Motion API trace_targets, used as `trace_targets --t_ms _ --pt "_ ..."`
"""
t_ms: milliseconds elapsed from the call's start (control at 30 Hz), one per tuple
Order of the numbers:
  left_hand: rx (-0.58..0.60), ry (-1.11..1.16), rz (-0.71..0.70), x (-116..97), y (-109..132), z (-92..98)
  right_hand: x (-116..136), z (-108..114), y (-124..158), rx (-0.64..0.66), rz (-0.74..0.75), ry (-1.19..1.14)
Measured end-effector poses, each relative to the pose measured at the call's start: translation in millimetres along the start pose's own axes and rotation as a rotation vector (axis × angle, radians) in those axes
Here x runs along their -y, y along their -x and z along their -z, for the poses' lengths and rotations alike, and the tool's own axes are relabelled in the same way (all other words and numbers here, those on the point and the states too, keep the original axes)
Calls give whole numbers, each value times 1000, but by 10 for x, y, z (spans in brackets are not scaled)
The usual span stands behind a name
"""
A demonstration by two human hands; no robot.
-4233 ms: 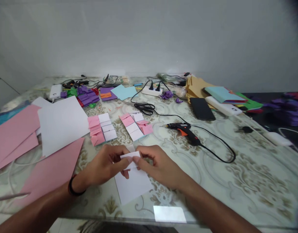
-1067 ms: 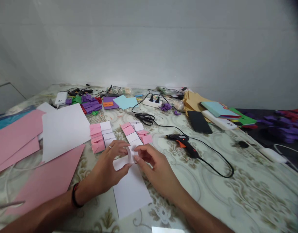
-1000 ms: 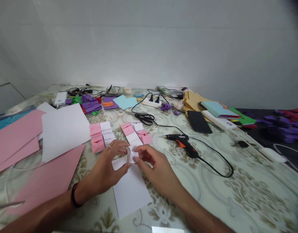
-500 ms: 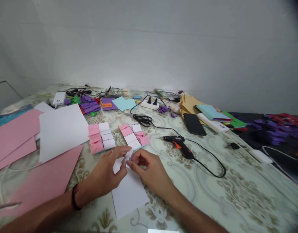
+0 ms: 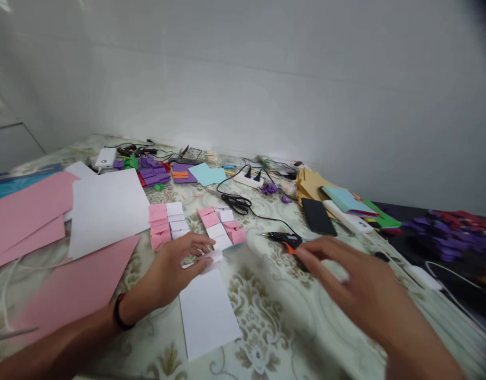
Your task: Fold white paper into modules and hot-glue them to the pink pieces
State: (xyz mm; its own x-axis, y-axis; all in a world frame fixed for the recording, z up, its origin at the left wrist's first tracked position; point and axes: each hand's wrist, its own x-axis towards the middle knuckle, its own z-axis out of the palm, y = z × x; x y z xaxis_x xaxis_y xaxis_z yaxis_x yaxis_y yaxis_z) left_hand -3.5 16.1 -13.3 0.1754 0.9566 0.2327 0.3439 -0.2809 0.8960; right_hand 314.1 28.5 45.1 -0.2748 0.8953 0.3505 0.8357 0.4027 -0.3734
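Note:
My left hand [image 5: 169,269] pinches the folded top flap of a white sheet of paper [image 5: 209,314] between thumb and fingers. The rest of that sheet lies flat on the patterned tablecloth. Over at the black glue gun [image 5: 284,238], my right hand [image 5: 346,279] has its fingers apart at the handle, which they partly hide. That hand is slightly blurred, and the gun still rests on the table. Beyond my left hand sit two pieces of pink and white folded paper squares, one on the left [image 5: 167,224] and one on the right [image 5: 221,227].
Large pink sheets [image 5: 76,290] and a white sheet [image 5: 108,211] lie at left. Behind are purple paper strips [image 5: 153,174], light blue paper [image 5: 207,174], a power strip [image 5: 249,179] and scissors [image 5: 235,202]. A black phone [image 5: 318,216] and a white power bank [image 5: 348,216] are at right.
My right hand has let go of the white paper and moved right to the glue gun. My left hand stays at the paper's folded top. The view has shifted slightly.

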Motion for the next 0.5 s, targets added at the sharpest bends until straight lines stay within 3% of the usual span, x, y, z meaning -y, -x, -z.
trace_targets --t_ms 100,133,267,500 --pt "-16 -91 -26 -14 -6 8 -575 -193 -262 182 -397 212" --pt "-20 -108 -44 -12 -8 11 -741 -262 -308 272 -451 200" --pt "-95 -136 -118 -2 4 26 -1116 -457 -326 324 -472 170" --pt "-49 -220 -234 -94 30 64 -1119 -492 -360 304 -464 120"
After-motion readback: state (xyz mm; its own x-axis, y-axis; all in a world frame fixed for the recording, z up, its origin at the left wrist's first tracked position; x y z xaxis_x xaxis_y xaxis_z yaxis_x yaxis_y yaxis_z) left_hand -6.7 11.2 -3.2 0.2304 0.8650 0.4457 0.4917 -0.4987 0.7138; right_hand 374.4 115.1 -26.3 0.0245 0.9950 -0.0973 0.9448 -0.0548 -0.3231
